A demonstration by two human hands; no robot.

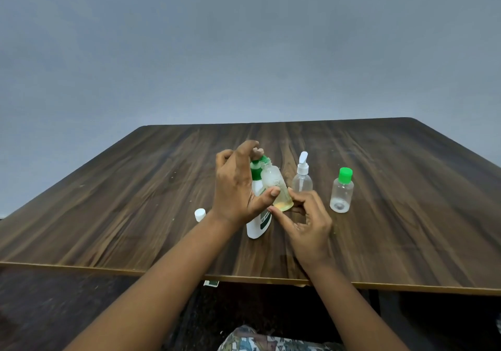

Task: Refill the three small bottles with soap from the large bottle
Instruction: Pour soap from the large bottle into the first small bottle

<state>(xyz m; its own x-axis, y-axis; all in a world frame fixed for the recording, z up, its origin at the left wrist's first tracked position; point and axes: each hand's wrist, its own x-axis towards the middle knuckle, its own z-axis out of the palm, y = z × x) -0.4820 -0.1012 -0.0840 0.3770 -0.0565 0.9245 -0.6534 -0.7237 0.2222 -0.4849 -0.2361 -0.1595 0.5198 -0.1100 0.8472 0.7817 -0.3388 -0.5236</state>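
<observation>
The large bottle, white with a green pump head, is stood upright on the wooden table and is largely hidden behind the left hand. The fingers of that hand are curled over the top of the pump head, while the thumb is stretched out lower down, across the bottle's body, so that the bottle is grasped between them. Just beside that thumb, on its right, an open small bottle is held off the table and tilted, with its uncapped neck brought up against the pump head under the left fingertips. It is pinched low down, near its base, by the thumb and curled fingers of the right hand. A little yellowish soap is seen pooled at its bottom, right above the right fingertips. Whether soap is flowing from the pump cannot be told. Beyond the right knuckles, a pump-topped small bottle is stood upright and apart from them. Farther to the right of those fingers, a green-capped small bottle is stood, clear and seemingly without soap. A white cap is left lying on the table near the left wrist, on its outer side.
</observation>
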